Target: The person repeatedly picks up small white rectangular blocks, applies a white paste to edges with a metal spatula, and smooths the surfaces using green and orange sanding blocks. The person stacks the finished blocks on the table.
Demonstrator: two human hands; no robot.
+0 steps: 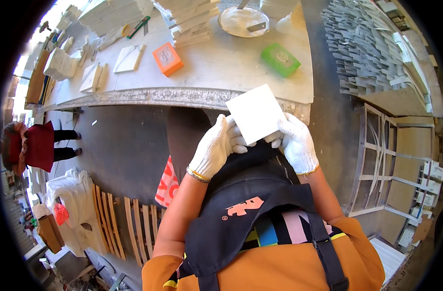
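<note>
Bright daylight floods the worktable (221, 68), blowing out the far left corner. The white tile (256, 113) glares. Edges bend hard under fisheye, black vignette ringing the frame; focus stays sharp centrally.

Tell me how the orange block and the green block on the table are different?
The orange block lies left of the plate; the green block lies right, nearer the table's end. The orange one looks squarer and taller, the green one longer and flatter. Both have a pale patch on top and lie untouched by either gloved hand.
</note>
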